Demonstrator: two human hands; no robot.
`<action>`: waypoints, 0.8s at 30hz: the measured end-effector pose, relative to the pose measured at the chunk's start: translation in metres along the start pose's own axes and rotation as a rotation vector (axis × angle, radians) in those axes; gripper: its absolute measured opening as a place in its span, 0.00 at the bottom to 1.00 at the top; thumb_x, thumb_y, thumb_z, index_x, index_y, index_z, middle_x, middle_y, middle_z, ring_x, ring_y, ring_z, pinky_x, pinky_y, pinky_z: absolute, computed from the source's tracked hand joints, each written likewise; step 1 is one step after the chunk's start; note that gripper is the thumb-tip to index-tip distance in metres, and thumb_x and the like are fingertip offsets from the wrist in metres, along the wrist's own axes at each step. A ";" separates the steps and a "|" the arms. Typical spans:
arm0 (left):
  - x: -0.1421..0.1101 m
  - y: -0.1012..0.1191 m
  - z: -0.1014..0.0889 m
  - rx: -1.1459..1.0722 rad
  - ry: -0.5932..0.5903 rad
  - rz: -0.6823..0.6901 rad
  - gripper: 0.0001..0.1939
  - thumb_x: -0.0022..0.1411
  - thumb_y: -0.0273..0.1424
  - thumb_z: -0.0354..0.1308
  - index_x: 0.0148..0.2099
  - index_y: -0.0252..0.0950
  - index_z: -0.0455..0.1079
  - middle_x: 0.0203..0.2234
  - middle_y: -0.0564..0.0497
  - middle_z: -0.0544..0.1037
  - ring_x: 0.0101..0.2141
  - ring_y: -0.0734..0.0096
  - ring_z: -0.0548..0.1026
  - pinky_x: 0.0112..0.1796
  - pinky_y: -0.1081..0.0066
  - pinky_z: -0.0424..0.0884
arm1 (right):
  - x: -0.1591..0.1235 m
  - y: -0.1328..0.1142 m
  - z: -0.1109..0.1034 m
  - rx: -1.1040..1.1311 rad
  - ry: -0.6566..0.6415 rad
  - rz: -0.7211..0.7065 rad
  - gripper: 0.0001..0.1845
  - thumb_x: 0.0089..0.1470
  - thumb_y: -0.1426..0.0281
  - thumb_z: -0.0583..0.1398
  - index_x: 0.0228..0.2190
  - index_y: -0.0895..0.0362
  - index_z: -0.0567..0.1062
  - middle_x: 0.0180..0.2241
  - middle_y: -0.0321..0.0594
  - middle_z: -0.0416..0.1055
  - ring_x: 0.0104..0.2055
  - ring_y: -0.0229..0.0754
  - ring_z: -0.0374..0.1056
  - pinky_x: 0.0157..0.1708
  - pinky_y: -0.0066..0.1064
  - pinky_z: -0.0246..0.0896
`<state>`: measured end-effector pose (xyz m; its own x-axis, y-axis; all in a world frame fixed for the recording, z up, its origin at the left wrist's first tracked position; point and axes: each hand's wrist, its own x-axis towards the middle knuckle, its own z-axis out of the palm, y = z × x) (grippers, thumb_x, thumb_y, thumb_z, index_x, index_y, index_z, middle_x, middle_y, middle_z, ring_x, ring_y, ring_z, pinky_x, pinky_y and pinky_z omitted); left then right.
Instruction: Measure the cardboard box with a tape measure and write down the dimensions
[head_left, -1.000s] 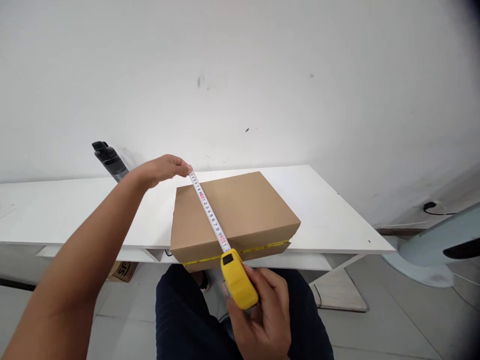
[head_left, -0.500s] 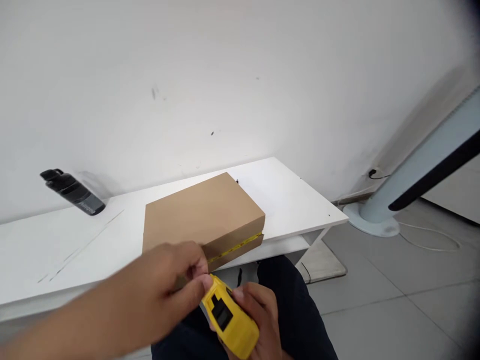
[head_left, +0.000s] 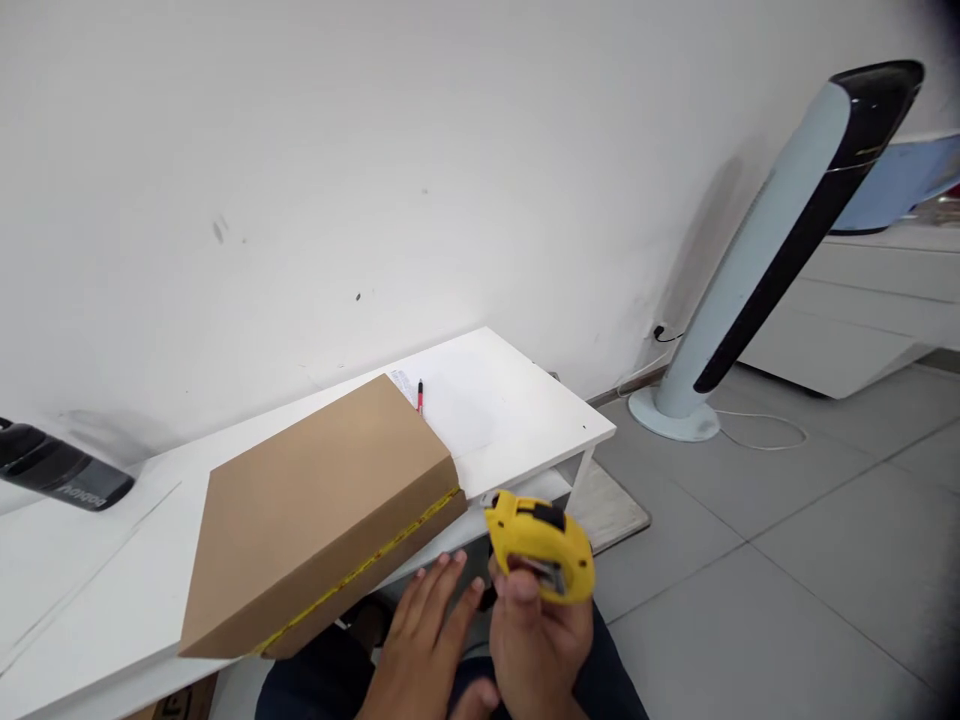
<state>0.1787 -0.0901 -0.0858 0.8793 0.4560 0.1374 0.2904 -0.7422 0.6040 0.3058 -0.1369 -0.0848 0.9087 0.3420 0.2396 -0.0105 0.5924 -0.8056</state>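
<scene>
My right hand (head_left: 536,640) grips a yellow hand tool (head_left: 555,545) with a black piece on top and a small grey metal tip. The tool is held up off the table's front edge, tip pointing left. I cannot make out its exact kind. My left hand (head_left: 427,640) is beside it, fingers stretched and apart, holding nothing. Just beyond my left hand a closed brown cardboard box (head_left: 322,500) lies flat on the white table. A yellow strip with red marks (head_left: 375,557) runs along its near side.
A red and black pen (head_left: 420,395) and white paper (head_left: 472,400) lie behind the box. At the far left is a dark bottle (head_left: 64,470). A tower fan (head_left: 742,260) stands on the tiled floor to the right, with its cord nearby.
My left hand has let go of the tool's tip and opened. My right hand has lifted and turned the tool to the right. The view has swung right, bringing the pen into sight.
</scene>
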 end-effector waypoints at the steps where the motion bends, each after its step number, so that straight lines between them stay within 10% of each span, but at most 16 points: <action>1: 0.005 -0.002 0.009 -0.119 0.041 -0.107 0.38 0.66 0.51 0.58 0.74 0.53 0.55 0.73 0.45 0.57 0.71 0.44 0.57 0.67 0.41 0.59 | 0.007 0.003 0.002 0.045 0.041 0.033 0.16 0.62 0.54 0.64 0.44 0.51 0.72 0.30 0.34 0.73 0.26 0.36 0.67 0.28 0.30 0.67; 6: 0.041 -0.006 -0.006 -0.668 0.467 -0.489 0.40 0.67 0.60 0.49 0.72 0.45 0.58 0.71 0.41 0.62 0.71 0.52 0.58 0.68 0.50 0.59 | 0.035 0.015 0.002 0.086 0.084 0.253 0.19 0.58 0.56 0.67 0.46 0.55 0.74 0.32 0.35 0.74 0.23 0.32 0.63 0.25 0.26 0.62; 13: 0.048 -0.037 -0.062 -0.474 0.690 -0.725 0.40 0.67 0.59 0.49 0.75 0.50 0.48 0.75 0.49 0.52 0.74 0.57 0.49 0.72 0.52 0.47 | 0.043 0.020 -0.001 0.067 0.035 0.404 0.25 0.54 0.54 0.69 0.46 0.57 0.77 0.34 0.39 0.76 0.27 0.35 0.65 0.26 0.27 0.64; 20: 0.052 -0.006 -0.024 -0.571 0.422 -0.436 0.41 0.63 0.60 0.58 0.70 0.47 0.58 0.68 0.43 0.66 0.66 0.50 0.67 0.62 0.55 0.69 | 0.035 0.021 0.008 0.150 -0.328 0.569 0.30 0.56 0.50 0.67 0.52 0.56 0.77 0.35 0.39 0.76 0.22 0.32 0.59 0.20 0.25 0.57; 24: 0.069 0.007 -0.010 -0.785 0.324 -0.507 0.35 0.60 0.65 0.55 0.49 0.40 0.75 0.39 0.44 0.81 0.39 0.58 0.79 0.41 0.62 0.77 | 0.021 0.023 0.009 0.093 -0.434 0.576 0.35 0.64 0.48 0.59 0.65 0.51 0.65 0.41 0.42 0.78 0.26 0.35 0.66 0.28 0.30 0.68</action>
<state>0.2372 -0.0590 -0.0642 0.5405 0.8290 -0.1438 0.1683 0.0610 0.9839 0.3208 -0.1092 -0.0937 0.5015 0.8652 0.0003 -0.4900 0.2843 -0.8240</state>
